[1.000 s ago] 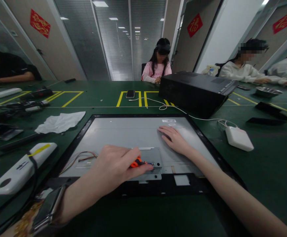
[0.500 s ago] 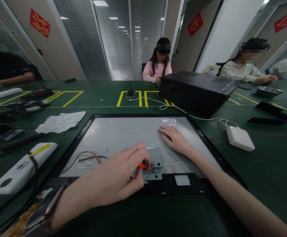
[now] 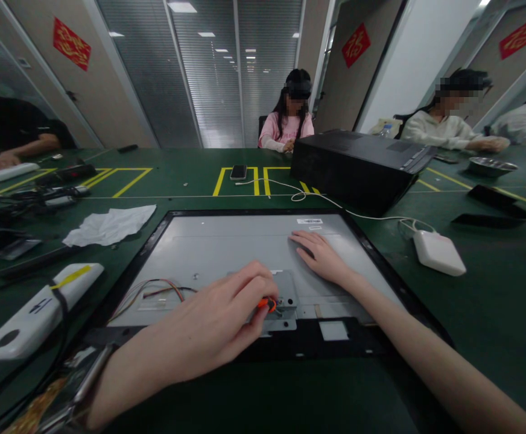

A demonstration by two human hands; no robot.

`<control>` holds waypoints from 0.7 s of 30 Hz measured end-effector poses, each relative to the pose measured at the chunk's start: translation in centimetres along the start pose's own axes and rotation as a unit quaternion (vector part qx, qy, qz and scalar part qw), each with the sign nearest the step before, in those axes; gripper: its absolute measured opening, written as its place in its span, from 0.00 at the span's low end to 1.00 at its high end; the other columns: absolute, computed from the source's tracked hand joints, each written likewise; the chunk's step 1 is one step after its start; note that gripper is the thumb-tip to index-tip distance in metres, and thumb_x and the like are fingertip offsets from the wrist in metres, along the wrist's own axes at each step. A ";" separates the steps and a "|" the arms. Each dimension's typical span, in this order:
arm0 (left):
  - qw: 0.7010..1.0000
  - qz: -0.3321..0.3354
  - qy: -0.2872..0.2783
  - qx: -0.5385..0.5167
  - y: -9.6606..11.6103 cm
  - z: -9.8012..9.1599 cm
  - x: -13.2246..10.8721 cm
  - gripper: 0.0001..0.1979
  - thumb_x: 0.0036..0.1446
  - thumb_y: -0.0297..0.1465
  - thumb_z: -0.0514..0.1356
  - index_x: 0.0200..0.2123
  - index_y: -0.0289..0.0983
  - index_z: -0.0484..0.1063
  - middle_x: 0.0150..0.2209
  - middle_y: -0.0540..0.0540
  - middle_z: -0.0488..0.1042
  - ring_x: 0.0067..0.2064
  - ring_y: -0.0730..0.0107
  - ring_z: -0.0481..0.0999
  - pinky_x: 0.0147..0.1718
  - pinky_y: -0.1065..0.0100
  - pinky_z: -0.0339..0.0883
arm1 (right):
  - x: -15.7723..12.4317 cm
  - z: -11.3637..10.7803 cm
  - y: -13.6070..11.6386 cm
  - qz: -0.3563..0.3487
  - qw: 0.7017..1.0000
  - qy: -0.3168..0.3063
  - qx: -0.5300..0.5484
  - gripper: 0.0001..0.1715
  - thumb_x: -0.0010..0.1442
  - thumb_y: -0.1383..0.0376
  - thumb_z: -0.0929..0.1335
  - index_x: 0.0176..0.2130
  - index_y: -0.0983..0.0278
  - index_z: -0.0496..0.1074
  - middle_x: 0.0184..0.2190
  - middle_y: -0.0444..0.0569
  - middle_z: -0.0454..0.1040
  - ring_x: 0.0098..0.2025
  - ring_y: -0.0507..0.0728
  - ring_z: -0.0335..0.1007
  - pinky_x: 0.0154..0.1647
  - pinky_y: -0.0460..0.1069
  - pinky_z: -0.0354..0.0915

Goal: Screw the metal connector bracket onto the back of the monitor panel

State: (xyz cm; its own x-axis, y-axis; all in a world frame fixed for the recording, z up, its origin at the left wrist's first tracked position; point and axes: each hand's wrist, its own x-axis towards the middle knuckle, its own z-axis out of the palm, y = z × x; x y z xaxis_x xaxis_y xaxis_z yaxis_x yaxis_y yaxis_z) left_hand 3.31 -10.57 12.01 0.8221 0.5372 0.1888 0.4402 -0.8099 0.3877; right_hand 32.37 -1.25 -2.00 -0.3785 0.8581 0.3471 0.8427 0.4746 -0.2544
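A flat monitor panel [image 3: 227, 241] lies face down on the green table, its grey metal back up inside a black frame. My left hand [image 3: 213, 322] is closed round a small orange-handled screwdriver [image 3: 267, 304], whose tip rests on a small grey metal bracket [image 3: 288, 295] near the panel's front edge. My right hand [image 3: 320, 256] lies flat and open on the grey back, to the right of the bracket. Thin coloured wires [image 3: 154, 289] run across the panel left of my left hand.
A black computer case [image 3: 358, 166] lies behind the panel. A white box [image 3: 439, 253] with a cable sits right. Left are a white cloth [image 3: 109, 224], a white device [image 3: 37, 310] and tools. A phone [image 3: 238, 172] lies beyond. Several people sit around the table.
My left hand has turned round the screwdriver, fingers shifting from sideways to over the handle, and moved slightly right. My right hand has stayed put on the panel.
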 end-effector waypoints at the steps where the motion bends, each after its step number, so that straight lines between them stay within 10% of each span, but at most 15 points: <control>1: 1.000 0.003 0.001 -0.002 0.0 0.1 0.0 0.12 0.62 0.22 0.48 0.47 0.39 0.62 0.48 0.44 0.66 0.43 0.66 0.72 0.43 0.64 0.70 | 0.0 0.0 0.0 0.000 1.000 0.000 0.000 0.24 0.66 0.64 0.59 0.59 0.63 0.67 0.60 0.55 0.69 0.62 0.60 0.62 0.65 0.62 0.54; 21: 1.000 -0.006 0.014 0.004 0.0 0.4 0.0 0.10 0.65 0.24 0.47 0.47 0.39 0.61 0.49 0.43 0.67 0.42 0.66 0.73 0.41 0.63 0.71 | 0.0 -0.2 -0.2 0.003 1.000 -0.004 -0.004 0.24 0.66 0.64 0.59 0.59 0.60 0.67 0.60 0.54 0.68 0.63 0.61 0.62 0.64 0.64 0.55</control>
State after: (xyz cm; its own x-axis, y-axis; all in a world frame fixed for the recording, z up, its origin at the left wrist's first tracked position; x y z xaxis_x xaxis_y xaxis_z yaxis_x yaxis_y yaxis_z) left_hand 3.48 -10.70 11.61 0.8061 0.5538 0.2086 0.4534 -0.8045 0.3837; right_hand 32.28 -1.37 -1.76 -0.3762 0.8626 0.3384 0.8483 0.4675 -0.2487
